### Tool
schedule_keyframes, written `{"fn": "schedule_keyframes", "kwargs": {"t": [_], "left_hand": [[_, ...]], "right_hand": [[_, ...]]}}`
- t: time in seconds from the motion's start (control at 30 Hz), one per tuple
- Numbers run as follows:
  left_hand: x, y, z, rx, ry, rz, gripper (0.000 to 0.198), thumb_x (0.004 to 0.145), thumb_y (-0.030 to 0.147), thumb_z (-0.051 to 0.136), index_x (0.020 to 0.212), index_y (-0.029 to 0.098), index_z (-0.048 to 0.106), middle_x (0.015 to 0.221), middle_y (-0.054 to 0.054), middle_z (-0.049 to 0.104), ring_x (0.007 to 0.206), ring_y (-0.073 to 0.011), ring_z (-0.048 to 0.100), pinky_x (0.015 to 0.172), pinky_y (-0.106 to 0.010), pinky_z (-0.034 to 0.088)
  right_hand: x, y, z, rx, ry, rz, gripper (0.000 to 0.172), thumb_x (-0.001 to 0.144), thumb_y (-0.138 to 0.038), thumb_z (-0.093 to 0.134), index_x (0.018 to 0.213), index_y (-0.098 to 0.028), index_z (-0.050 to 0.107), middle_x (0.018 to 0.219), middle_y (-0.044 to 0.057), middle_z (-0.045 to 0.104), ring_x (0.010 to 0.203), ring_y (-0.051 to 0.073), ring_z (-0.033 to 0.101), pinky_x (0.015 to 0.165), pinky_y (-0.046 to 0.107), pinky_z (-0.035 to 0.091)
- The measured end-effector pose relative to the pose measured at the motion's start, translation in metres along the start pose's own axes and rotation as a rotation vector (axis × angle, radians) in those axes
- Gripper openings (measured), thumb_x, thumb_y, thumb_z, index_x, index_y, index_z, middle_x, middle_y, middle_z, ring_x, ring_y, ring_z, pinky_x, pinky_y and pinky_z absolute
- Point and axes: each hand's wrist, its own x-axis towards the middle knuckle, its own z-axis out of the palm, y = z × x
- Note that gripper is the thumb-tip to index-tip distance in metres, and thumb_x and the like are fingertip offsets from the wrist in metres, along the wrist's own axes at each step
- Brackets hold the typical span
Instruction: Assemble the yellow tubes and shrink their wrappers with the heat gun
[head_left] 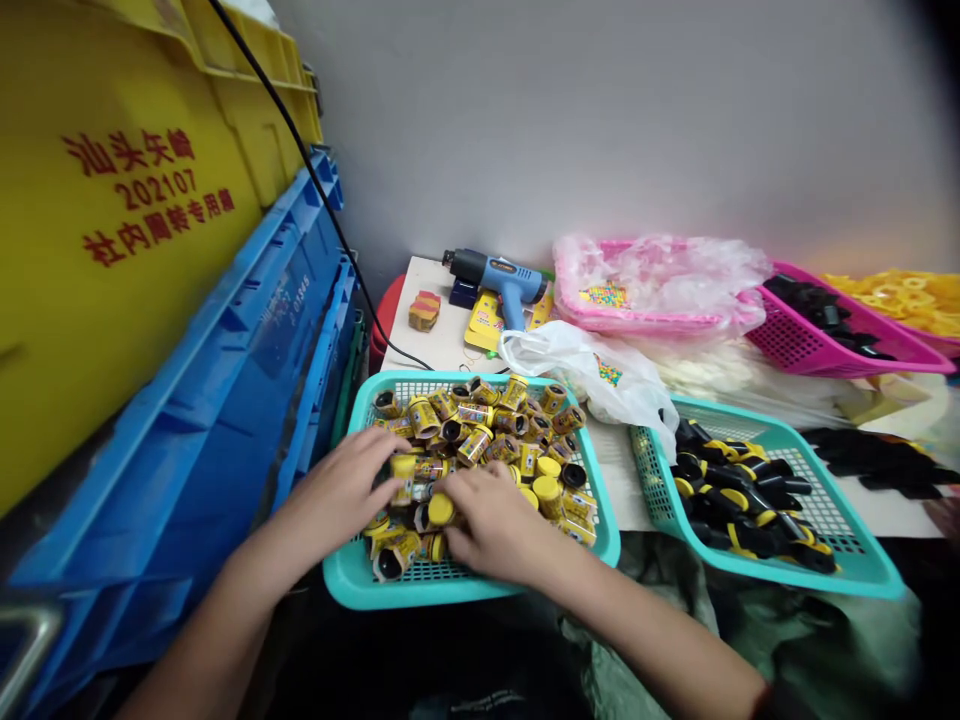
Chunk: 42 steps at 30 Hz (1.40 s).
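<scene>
Head view looks down on the person's left hand and right hand, both reaching into a teal plastic basket heaped with small yellow-and-black cylinders, some showing yellow caps and others dark round ends. Over the near part of the heap, the left hand lies with its fingers spread and loosely curved, the tips against the pieces. The right hand sits just beside it, its fingers bent down over the cylinders next to a yellow cap. Both hands touch the pieces, but it cannot be told whether either has closed on one. To the right of the teal basket stands a second teal basket filled with black-and-yellow parts. Beyond the teal basket, a white plastic bag slumps on the counter, with a blue-and-black heat gun standing farther back. Farther back and to the right lie a pink tray under clear plastic and a magenta basket holding black pieces. Left of the teal basket, blue crates lean beside a yellow crate marked with red Chinese characters and the number 202107
</scene>
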Motion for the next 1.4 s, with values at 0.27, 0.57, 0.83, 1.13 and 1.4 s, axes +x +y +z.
{"fn": "schedule_keyframes", "kwargs": {"t": [0.27, 0.57, 0.83, 1.13, 1.4], "left_hand": [[-0.04, 0.029, 0.018, 0.148, -0.222, -0.051, 0.018, 0.082, 0.036, 0.059, 0.091, 0.022, 0.066, 0.099, -0.008, 0.068, 0.101, -0.0289, 0.058, 0.087, -0.046, 0.046], [-0.029, 0.017, -0.005, 0.177, -0.022, -0.041, 0.026, 0.085, 0.03, 0.051, 0.104, 0.025, 0.068, 0.1, -0.004, 0.072, 0.097, -0.0262, 0.063, 0.082, -0.04, 0.047], [-0.023, 0.016, 0.004, 0.15, 0.071, 0.201, 0.025, 0.093, 0.031, 0.046, 0.098, 0.024, 0.069, 0.098, -0.003, 0.072, 0.093, -0.0209, 0.06, 0.082, -0.035, 0.045], [0.002, 0.063, 0.075, 0.144, -0.268, 0.069, 0.037, 0.076, 0.042, 0.065, 0.106, 0.021, 0.062, 0.088, -0.009, 0.069, 0.087, -0.0298, 0.064, 0.076, -0.04, 0.048], [0.005, 0.025, 0.021, 0.082, -0.001, -0.092, 0.033, 0.083, 0.034, 0.048, 0.113, 0.023, 0.059, 0.102, -0.007, 0.065, 0.096, -0.0248, 0.061, 0.079, -0.035, 0.048]], "right_hand": [[0.007, 0.0, -0.01, -0.13, 0.045, -0.059, 0.032, 0.092, -0.033, 0.053, 0.119, -0.017, 0.055, 0.114, 0.011, 0.06, 0.107, 0.027, 0.047, 0.089, 0.043, 0.035], [0.022, 0.001, -0.029, -0.055, 0.203, 0.064, 0.057, 0.089, -0.036, 0.058, 0.139, -0.018, 0.039, 0.13, 0.011, 0.054, 0.117, 0.026, 0.044, 0.098, 0.044, 0.03], [-0.043, 0.003, -0.061, -0.043, -0.105, 0.098, 0.021, 0.092, -0.032, 0.057, 0.11, -0.022, 0.061, 0.105, 0.006, 0.062, 0.101, 0.023, 0.051, 0.091, 0.042, 0.036], [-0.107, 0.02, 0.01, 0.032, 0.067, 0.245, 0.028, 0.092, -0.027, 0.054, 0.121, -0.027, 0.056, 0.114, 0.009, 0.051, 0.105, 0.025, 0.048, 0.09, 0.045, 0.041], [-0.101, 0.033, 0.012, 0.095, 0.162, 0.227, 0.016, 0.093, -0.027, 0.052, 0.104, -0.022, 0.062, 0.107, 0.009, 0.057, 0.1, 0.022, 0.052, 0.087, 0.04, 0.043]]}}
